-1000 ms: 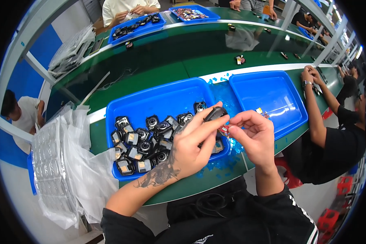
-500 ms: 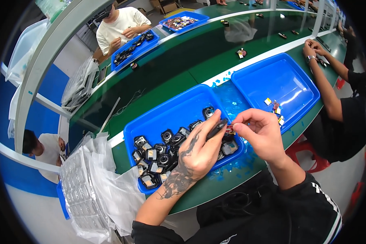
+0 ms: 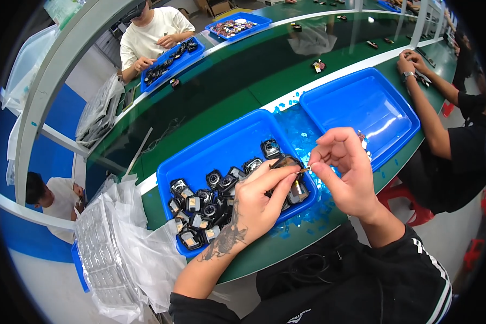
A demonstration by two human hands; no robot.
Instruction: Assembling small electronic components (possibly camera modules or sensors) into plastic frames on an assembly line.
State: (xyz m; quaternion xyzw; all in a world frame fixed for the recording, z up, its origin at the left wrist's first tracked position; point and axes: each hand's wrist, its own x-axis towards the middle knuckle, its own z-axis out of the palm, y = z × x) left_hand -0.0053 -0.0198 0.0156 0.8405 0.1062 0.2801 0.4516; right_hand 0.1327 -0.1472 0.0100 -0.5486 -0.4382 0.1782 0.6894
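Over the right end of the near blue tray (image 3: 221, 135), my left hand (image 3: 262, 200) is closed on a black watch case (image 3: 287, 161) with a brownish face. From the edge of that case a thin orange-and-white strip (image 3: 306, 169) sticks out. The thumb and forefinger of my right hand (image 3: 348, 175) pinch at this strip; its end is hidden between the fingertips. Below my hands in the tray lie several black watch cases (image 3: 193, 203), some showing round lenses, others pale rectangular insides.
A second blue tray (image 3: 356, 97) on the right holds a few small parts, partly behind my right hand. Blue scraps (image 3: 299, 135) litter the green bench between the trays. White plastic sheeting (image 3: 140, 243) lies to the left. Co-workers sit across and at right.
My left hand has turned the watch case, so its brownish face now shows. The reddish part by my right fingertips is no longer seen; a thin orange strip shows there. The view has shifted slightly.
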